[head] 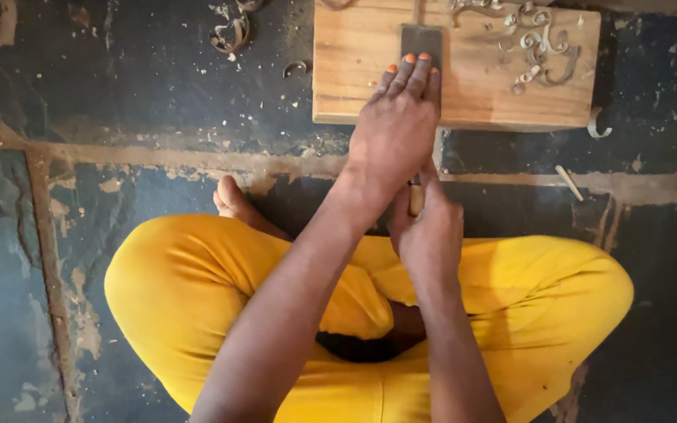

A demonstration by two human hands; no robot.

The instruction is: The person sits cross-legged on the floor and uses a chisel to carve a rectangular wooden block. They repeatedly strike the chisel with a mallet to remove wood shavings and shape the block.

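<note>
Pressing left hand [393, 129] on chisel [421, 43], right hand [429, 231] gripping its handle.

We sit cross-legged. Our left hand [395, 129] reaches forward, palm down, fingers [410, 72] extended and pressed flat. Our right hand [430, 229] sits behind it, fist closed in a grip.

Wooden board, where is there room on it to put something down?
The wooden board is bare on its left part, between its left edge and the chisel blade under the left hand. Its right part is crowded with curly wood shavings. The right hand grips the chisel handle below the board.
</note>
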